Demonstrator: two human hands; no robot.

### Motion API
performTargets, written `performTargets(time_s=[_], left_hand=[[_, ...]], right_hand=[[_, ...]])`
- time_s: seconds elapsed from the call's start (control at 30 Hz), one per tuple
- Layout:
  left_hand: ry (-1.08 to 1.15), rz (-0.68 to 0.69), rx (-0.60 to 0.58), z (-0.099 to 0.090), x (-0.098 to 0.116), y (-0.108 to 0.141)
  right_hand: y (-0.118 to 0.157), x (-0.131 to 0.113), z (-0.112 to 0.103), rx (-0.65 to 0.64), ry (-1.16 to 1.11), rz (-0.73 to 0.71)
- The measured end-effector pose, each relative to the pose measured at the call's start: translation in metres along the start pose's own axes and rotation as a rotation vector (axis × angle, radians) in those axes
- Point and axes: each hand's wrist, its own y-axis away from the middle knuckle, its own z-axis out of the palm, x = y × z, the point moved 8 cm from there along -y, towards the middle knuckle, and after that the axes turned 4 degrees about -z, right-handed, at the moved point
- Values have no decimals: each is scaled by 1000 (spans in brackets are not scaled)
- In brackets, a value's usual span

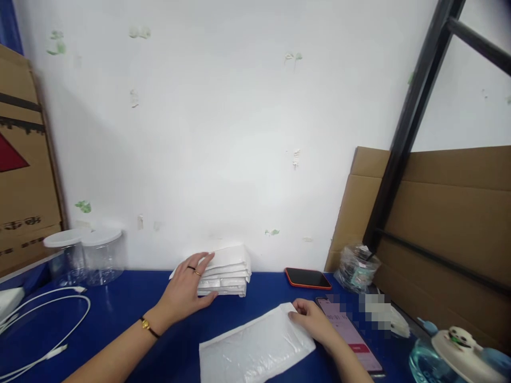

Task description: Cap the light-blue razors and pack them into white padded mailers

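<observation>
My left hand (186, 284) lies on the left part of a stack of white padded envelopes (225, 271) against the wall. Its fingers are stretched over the top of the pile, with the thumb apart near the front side. A single white padded envelope (255, 346) lies in front of the stack, slanted on the blue table. My right hand (311, 318) pinches that envelope at its upper right corner between thumb and curled fingers. The envelope's lower edge runs out of view.
A phone with an orange edge (307, 277) and a lit phone (351, 335) lie at the right. Beyond them are a plastic-wrapped item (358, 268) and a teal container (433, 361). White cables (72, 298) and two clear jars (102, 260) are at the left, near a cardboard box (27, 197).
</observation>
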Motion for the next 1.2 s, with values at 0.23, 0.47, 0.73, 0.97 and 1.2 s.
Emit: performTargets(time_s=[0.23,0.47,0.73,0.97,1.2], left_hand=[[205,-85,-497,49,84,55],[183,-167,-375,10,85,51],[152,-102,-617,52,85,84],[117,-53,-591,43,93,72],[53,-66,-566,18,83,68]], right_hand=[[20,-37,-3,-81,-478,-115],[52,-91,-35,-116,-430,-424],[59,-84,9,-479,-134,-440],[50,-68,21,-476,-232,-413],[45,-68,14,-341,-187,-430]])
